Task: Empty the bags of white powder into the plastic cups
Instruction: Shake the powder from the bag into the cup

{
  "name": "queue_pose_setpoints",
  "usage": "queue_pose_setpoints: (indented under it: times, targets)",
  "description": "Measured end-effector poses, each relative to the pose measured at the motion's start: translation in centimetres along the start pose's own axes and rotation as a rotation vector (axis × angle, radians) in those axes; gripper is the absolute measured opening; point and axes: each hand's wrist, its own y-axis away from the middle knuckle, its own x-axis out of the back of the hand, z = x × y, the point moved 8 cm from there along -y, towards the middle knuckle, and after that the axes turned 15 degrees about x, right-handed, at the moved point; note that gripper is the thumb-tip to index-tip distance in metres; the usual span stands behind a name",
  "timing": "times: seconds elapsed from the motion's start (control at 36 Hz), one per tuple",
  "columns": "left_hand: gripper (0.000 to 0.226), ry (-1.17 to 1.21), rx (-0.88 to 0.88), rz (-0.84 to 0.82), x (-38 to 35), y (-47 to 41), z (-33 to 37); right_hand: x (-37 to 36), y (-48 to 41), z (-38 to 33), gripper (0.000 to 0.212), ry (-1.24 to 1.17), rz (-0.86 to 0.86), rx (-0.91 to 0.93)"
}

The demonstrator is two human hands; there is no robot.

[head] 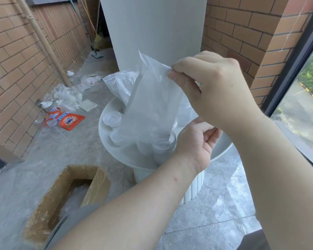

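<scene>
A clear plastic bag (pixel 152 103) hangs upended over a clear plastic cup (pixel 165 147) on the round white table (pixel 116 154). My right hand (pixel 211 91) pinches the bag's raised upper corner. My left hand (pixel 195 147) is curled around the bag's lower end and the cup's rim. Several more small clear cups, such as one at the table's left (pixel 114 118) and another nearer the middle (pixel 117 137), stand on the table. Another clear bag (pixel 119 83) lies behind. Whether any powder is left in the held bag cannot be made out.
An open cardboard box (pixel 65 199) sits on the floor at lower left. An orange detergent pouch (pixel 69 120), crumpled bags (pixel 65 96) and jars lie along the brick wall. A white column (pixel 152 27) rises behind the table. A window (pixel 304 98) is on the right.
</scene>
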Motion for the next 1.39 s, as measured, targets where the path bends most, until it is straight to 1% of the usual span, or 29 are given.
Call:
queue_pose_setpoints:
  times: [0.06,0.14,0.22,0.33,0.44,0.5,0.61,0.67,0.75,0.81,0.86,0.97,1.06,1.11,1.19,1.28,1.39]
  targets:
    - [0.042,-0.004,-0.005,-0.012,-0.1,0.0,0.0,-0.2,-0.1,0.0,0.032,-0.01,-0.031,-0.009]
    - [0.045,-0.014,-0.012,-0.02,-0.1,-0.2,0.1,0.1,-0.1,0.2,0.031,-0.004,0.002,-0.025]
    - [0.039,-0.011,-0.007,-0.014,0.0,-0.3,0.1,-0.6,-0.1,0.2,0.03,-0.025,-0.068,-0.017]
    - [0.038,-0.023,-0.004,-0.009,0.1,-0.3,0.0,-0.4,-0.2,0.1,0.029,-0.029,-0.036,-0.011]
    - [0.041,-0.031,-0.013,-0.024,0.0,-0.3,0.1,-0.4,-0.3,0.2,0.031,-0.013,-0.046,-0.013]
    - [0.039,-0.021,-0.007,-0.011,0.1,-0.3,0.0,-0.7,-0.2,0.2,0.03,-0.019,-0.074,-0.025]
    - [0.039,-0.024,-0.001,-0.002,0.2,-0.3,0.0,-0.3,-0.2,0.1,0.03,0.011,-0.027,-0.051]
    - [0.039,-0.022,-0.003,-0.001,0.1,-0.2,0.0,-0.3,-0.4,-0.2,0.03,0.026,-0.039,-0.035]
    - [0.038,-0.023,0.003,0.012,0.2,-0.2,-0.1,0.2,-0.4,-0.2,0.03,0.063,0.012,-0.015]
    - [0.038,-0.021,0.009,0.021,0.2,-0.1,-0.1,-0.2,-0.4,-0.2,0.029,0.044,-0.018,-0.006]
    - [0.038,-0.026,0.011,0.027,0.3,-0.1,-0.1,-0.2,-0.3,-0.1,0.029,0.073,-0.009,-0.001]
    - [0.037,-0.031,0.004,0.001,0.2,-0.3,0.0,-0.5,0.0,0.4,0.028,0.045,-0.041,-0.027]
    - [0.039,-0.045,-0.006,-0.016,0.1,-0.5,0.1,-0.2,0.1,0.9,0.03,0.066,-0.023,-0.049]
    - [0.04,-0.045,-0.004,-0.018,0.1,-0.5,0.0,-0.4,0.2,1.0,0.029,0.049,-0.052,-0.054]
    - [0.038,-0.052,-0.002,-0.022,0.1,-0.6,-0.1,-0.2,0.5,1.1,0.028,0.089,-0.043,-0.076]
    - [0.039,-0.075,-0.005,-0.006,0.3,-0.9,-0.2,-0.5,0.6,0.9,0.028,0.091,-0.082,-0.079]
    - [0.032,-0.179,-0.014,0.045,0.9,-1.0,-0.3,0.0,0.6,1.0,0.029,0.141,-0.048,-0.087]
